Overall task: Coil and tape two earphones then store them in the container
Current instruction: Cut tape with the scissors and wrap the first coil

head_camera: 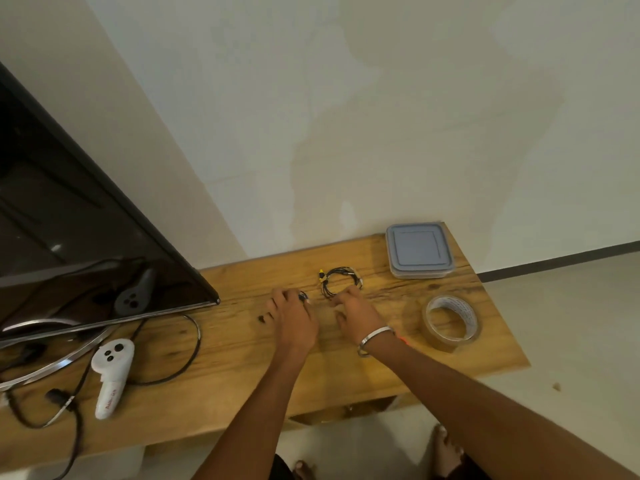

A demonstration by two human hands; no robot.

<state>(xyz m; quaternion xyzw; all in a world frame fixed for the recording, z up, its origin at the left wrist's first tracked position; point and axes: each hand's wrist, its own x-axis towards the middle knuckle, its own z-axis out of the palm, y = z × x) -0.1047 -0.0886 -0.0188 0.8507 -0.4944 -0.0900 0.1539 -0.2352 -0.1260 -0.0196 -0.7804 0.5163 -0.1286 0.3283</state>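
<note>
1. A wooden tabletop [242,344] stands against a pale wall, carrying a lidded container [419,250], a tape roll [451,322] and a coiled earphone [337,281].
2. The left hand [292,315] grips a second earphone [302,296]; the right hand [360,313] pinches the coil's near edge.

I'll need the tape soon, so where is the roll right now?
The tape roll lies flat near the right end of the wooden table, in front of the lidded container and just right of the right hand.

earphone [303,296] under left hand [294,315], maybe blurred
</note>
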